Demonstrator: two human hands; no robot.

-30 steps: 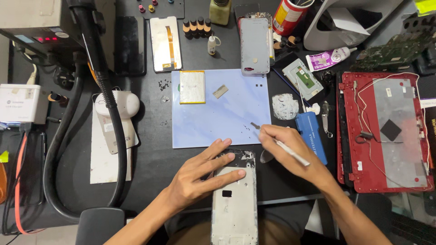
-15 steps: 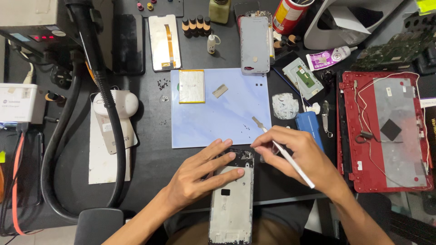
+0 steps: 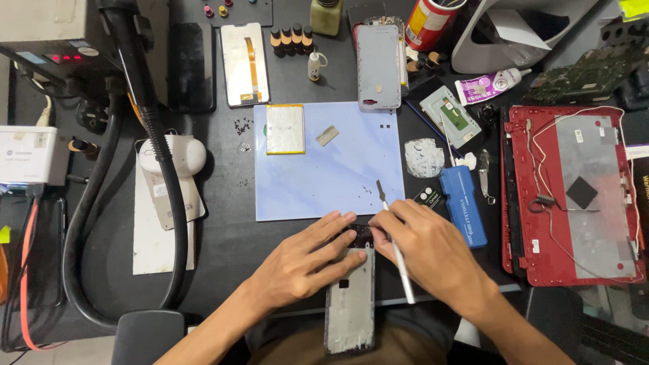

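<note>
A grey phone frame (image 3: 351, 304) lies lengthwise at the near table edge, its top end under my fingers. My left hand (image 3: 301, 260) rests on its upper left corner and steadies it. My right hand (image 3: 422, 250) grips a thin metal pry tool (image 3: 394, 236) like a pen, with the fingers pressed to the phone's top end. The tool's flat tip (image 3: 380, 186) points away over the pale blue work mat (image 3: 324, 176). A yellow-edged battery (image 3: 284, 129) and a small metal part (image 3: 328, 135) lie on that mat.
A red laptop shell (image 3: 574, 189) lies at the right, a blue case (image 3: 463, 206) beside my right hand. Phone screens and back covers (image 3: 378, 57) sit at the far edge with small bottles (image 3: 291, 39). A black hose (image 3: 159, 155) curves down the left past a white device (image 3: 172, 155).
My right hand moved left from the mat's corner and closed in on the phone's top end beside my left hand. The tool swung more upright. The phone frame stayed put.
</note>
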